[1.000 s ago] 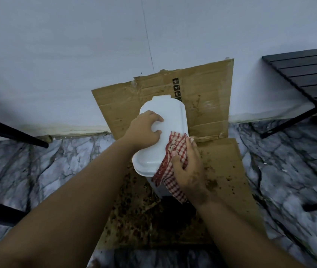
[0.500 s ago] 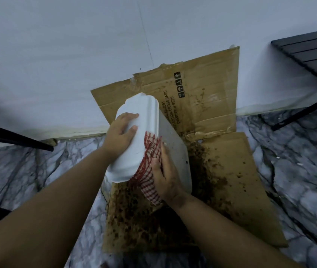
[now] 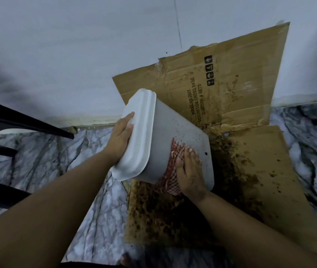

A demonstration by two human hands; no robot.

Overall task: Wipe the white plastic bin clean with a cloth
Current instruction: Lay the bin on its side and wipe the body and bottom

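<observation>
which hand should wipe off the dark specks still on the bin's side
Right. The right hand already presses the checked cloth on the bin just below the specks; the left hand steadies the lid end.

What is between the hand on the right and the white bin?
Only the red checked cloth. The right hand presses it flat against the speckled side of the white bin, fingertips reaching past it toward bare plastic. The left hand touches the bin's lid end directly, nothing between.
</observation>
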